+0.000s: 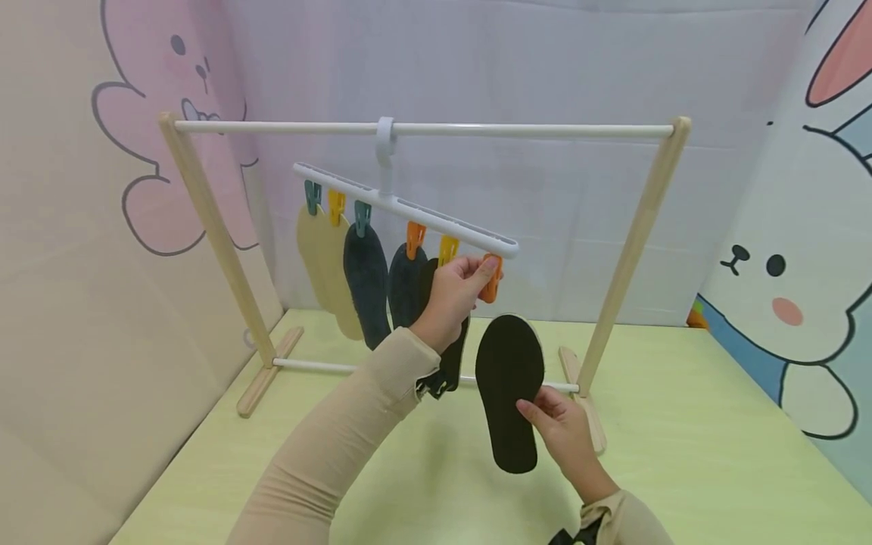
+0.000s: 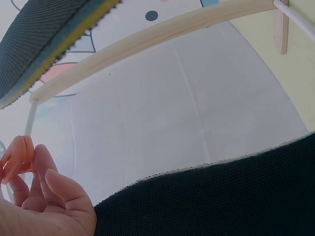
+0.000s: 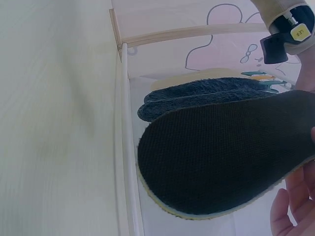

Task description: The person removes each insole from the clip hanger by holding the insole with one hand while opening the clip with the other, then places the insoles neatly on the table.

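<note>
Raised to the right end of the white hanger (image 1: 450, 223), my left hand (image 1: 455, 291) pinches the end orange clip (image 1: 492, 278) between thumb and fingers. In the left wrist view that orange clip (image 2: 19, 156) shows at the fingertips. My right hand (image 1: 567, 435) holds a black insole (image 1: 509, 378) by its side near the narrow end, thumb on the dark face. The insole stands upright, wide end up, just below the orange clip. Behind my left wrist hangs another black insole (image 1: 455, 359), partly hidden, under a yellow clip (image 1: 447, 250).
The hanger hooks over the white top bar (image 1: 531, 130) of a wooden rack (image 1: 633, 257) and tilts down to the right. Two beige insoles (image 1: 316, 257) and two dark furry insoles (image 1: 365, 284) hang from clips. A pale green table (image 1: 715, 454) lies beneath.
</note>
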A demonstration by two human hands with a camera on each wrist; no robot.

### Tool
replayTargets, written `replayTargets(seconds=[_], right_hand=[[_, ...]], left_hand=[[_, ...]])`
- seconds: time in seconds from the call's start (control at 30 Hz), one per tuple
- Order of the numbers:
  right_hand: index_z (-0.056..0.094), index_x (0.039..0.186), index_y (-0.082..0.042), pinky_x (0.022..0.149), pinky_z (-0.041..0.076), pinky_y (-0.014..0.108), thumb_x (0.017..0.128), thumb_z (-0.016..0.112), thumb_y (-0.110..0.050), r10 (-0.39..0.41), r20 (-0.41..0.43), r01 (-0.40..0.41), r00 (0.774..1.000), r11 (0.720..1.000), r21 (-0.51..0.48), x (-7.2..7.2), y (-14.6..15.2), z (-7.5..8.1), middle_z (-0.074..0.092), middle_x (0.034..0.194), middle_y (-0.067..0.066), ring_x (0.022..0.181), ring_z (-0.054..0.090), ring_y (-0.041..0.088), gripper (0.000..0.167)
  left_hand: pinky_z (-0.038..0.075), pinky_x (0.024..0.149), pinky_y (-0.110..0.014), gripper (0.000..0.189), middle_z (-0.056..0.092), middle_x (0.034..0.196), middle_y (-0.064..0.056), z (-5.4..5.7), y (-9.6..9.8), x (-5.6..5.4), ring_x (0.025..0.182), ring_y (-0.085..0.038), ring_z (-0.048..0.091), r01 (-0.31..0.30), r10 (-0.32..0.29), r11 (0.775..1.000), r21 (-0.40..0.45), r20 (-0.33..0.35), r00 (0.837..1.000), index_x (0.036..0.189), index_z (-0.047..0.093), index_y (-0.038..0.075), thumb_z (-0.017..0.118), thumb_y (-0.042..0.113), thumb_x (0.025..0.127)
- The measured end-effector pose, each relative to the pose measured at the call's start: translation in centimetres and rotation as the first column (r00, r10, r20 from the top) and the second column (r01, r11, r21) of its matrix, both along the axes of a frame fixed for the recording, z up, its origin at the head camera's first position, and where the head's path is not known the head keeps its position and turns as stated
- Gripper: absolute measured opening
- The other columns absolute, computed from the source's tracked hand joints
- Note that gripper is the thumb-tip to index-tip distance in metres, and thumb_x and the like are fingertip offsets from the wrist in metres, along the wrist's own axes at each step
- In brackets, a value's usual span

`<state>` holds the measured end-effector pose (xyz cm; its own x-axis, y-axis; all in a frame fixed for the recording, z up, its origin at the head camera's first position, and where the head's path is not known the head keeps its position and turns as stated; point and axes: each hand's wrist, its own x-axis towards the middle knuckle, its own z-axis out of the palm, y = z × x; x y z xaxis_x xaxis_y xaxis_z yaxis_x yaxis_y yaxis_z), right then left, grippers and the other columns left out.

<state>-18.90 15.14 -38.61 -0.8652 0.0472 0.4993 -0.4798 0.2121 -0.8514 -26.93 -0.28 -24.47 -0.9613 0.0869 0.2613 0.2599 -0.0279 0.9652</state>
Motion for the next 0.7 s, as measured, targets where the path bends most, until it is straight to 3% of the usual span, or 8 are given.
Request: replayTargets(seconds=[0.47, 0.7], right_hand=[[0.060, 0.084, 0.017, 0.063, 0.047, 0.015, 0.081, 0.065, 0.015, -0.007, -0.009, 0.007, 1.000, 1.000, -0.020, 0.1, 0.8, 0.0, 0.062, 0.074, -0.017, 0.067, 0.057, -0.001, 0.006], [0.064, 0.084, 0.012, 0.062, 0.047, 0.016, 0.081, 0.068, 0.011, -0.050, 0.040, 0.048, 0.998, 0.998, 0.029, 0.1, 1.4, 0.0, 0.063, 0.073, -0.014, 0.067, 0.057, -0.001, 0.005]], left_hand=[[0.036, 0.058, -0.024, 0.025, 0.055, 0.072, 0.001, -0.2, 0.5, 0.1, 0.065, -0.012, 0.047, 0.027, -0.026, 0.999, -0.037, 0.004, 1.000, 0.094, 0.062, -0.001, 0.062, 0.024, 0.095], [0.038, 0.061, -0.024, 0.027, 0.057, 0.076, -0.001, 0.0, 0.8, 0.2, 0.068, -0.013, 0.047, 0.027, -0.026, 0.999, -0.047, 0.015, 1.000, 0.098, 0.062, -0.002, 0.061, 0.025, 0.095]])
